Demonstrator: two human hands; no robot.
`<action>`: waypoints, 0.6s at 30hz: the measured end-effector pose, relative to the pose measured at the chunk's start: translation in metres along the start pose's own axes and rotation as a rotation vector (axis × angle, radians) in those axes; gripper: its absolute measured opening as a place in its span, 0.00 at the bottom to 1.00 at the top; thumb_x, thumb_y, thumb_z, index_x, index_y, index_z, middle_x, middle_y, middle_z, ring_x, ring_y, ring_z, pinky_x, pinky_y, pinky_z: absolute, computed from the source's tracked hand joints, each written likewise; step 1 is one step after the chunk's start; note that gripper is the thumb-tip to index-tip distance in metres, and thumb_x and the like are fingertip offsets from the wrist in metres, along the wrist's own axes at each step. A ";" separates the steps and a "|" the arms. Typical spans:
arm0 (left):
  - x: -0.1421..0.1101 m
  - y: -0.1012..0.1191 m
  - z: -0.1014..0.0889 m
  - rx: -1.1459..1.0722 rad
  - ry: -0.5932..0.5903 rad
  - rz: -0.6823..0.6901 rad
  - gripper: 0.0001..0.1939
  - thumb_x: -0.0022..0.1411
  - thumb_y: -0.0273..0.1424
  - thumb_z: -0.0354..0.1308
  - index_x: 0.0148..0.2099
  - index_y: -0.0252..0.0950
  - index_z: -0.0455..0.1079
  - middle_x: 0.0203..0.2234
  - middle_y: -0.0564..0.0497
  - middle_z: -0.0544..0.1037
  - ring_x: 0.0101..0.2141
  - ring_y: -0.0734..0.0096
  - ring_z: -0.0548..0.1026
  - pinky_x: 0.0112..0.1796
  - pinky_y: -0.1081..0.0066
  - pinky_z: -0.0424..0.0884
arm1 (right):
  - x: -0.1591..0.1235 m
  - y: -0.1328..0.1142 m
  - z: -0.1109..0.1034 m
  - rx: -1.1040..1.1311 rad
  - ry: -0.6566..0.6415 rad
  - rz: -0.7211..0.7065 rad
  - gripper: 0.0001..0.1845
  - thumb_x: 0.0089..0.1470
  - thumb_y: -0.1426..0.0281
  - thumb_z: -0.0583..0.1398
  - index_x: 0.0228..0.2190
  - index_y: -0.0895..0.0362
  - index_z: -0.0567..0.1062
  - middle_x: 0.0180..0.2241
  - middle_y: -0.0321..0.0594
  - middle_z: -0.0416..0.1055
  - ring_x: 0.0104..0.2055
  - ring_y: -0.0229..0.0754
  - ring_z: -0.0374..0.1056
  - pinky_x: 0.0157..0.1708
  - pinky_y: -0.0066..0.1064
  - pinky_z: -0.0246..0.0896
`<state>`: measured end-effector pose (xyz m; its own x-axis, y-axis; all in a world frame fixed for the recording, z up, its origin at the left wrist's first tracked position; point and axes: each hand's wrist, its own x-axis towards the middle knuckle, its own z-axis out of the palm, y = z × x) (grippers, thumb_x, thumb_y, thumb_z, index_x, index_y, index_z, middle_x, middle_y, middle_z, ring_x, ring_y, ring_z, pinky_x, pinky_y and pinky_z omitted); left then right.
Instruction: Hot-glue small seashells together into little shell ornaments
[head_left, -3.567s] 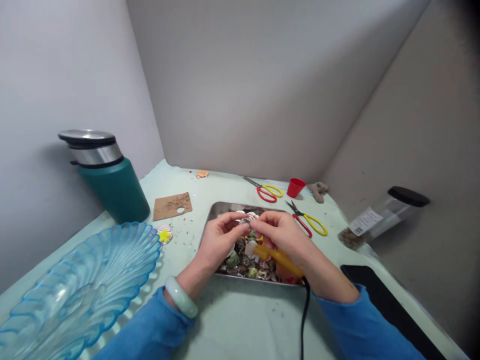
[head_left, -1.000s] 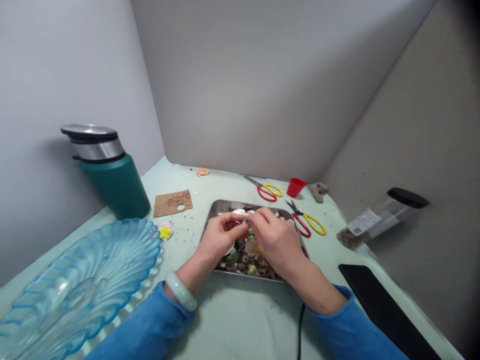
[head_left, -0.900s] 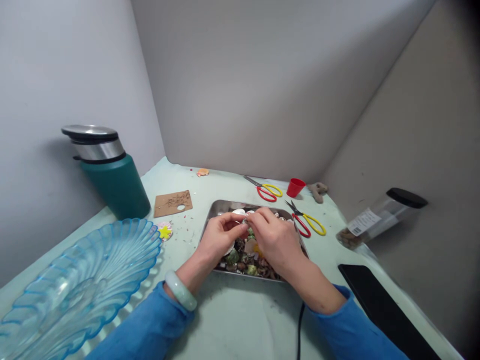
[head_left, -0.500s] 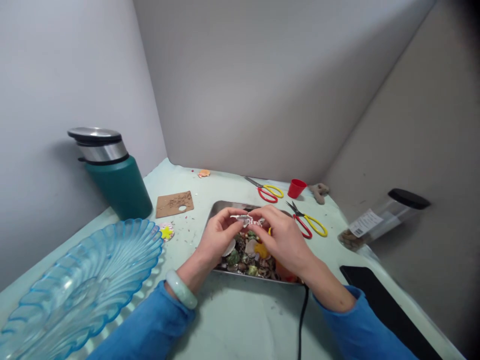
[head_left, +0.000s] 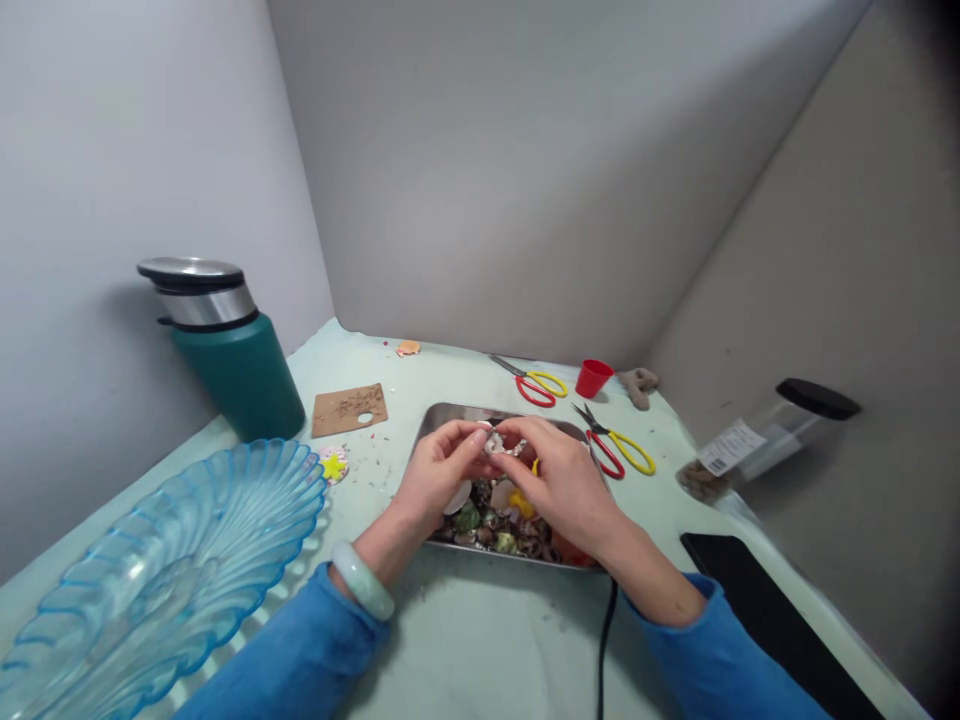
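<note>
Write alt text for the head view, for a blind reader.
A left hand and right hand hold a small whitish piece above a metal tray of shell-like pieces. A blue scalloped dish and teal bottle are at left; two pairs of scissors lie right of centre.

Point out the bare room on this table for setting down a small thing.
One patch lies behind the tray, between the cardboard and the rear scissors. Another, lightly specked, lies in front of the tray, left of the cord. Crowded: the tray, with shells under the left hand and right hand, and the back right, with both scissors and red cup.
</note>
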<state>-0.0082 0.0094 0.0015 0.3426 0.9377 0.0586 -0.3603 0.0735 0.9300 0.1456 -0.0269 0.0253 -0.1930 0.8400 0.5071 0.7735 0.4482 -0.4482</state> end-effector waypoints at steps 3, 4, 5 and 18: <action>0.001 -0.001 -0.002 -0.009 0.016 -0.014 0.15 0.51 0.39 0.64 0.35 0.31 0.72 0.29 0.49 0.77 0.27 0.72 0.75 0.32 0.70 0.74 | 0.001 0.000 -0.003 0.053 -0.034 -0.013 0.10 0.57 0.72 0.57 0.42 0.54 0.73 0.39 0.40 0.73 0.37 0.40 0.69 0.37 0.32 0.62; 0.002 -0.002 -0.003 -0.010 0.017 -0.015 0.15 0.51 0.39 0.65 0.35 0.31 0.71 0.28 0.49 0.77 0.27 0.72 0.75 0.32 0.70 0.75 | 0.002 0.000 -0.004 0.073 -0.049 -0.007 0.11 0.57 0.73 0.57 0.42 0.53 0.73 0.39 0.39 0.73 0.36 0.39 0.69 0.37 0.31 0.62; 0.002 -0.003 -0.003 -0.010 0.016 -0.017 0.15 0.51 0.38 0.65 0.34 0.31 0.71 0.28 0.49 0.77 0.27 0.72 0.76 0.32 0.70 0.75 | 0.002 0.001 -0.005 0.091 -0.062 0.003 0.11 0.57 0.73 0.57 0.42 0.53 0.74 0.38 0.38 0.74 0.35 0.39 0.69 0.35 0.31 0.62; 0.001 -0.002 0.001 -0.004 0.042 -0.014 0.14 0.49 0.35 0.66 0.35 0.31 0.70 0.28 0.50 0.79 0.27 0.73 0.76 0.32 0.71 0.75 | 0.003 -0.001 -0.004 0.152 -0.069 0.064 0.12 0.57 0.72 0.58 0.43 0.53 0.75 0.38 0.37 0.74 0.34 0.37 0.69 0.35 0.30 0.62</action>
<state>-0.0065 0.0096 -0.0001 0.3107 0.9500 0.0303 -0.3593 0.0879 0.9291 0.1471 -0.0260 0.0302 -0.1911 0.8850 0.4245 0.6863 0.4296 -0.5868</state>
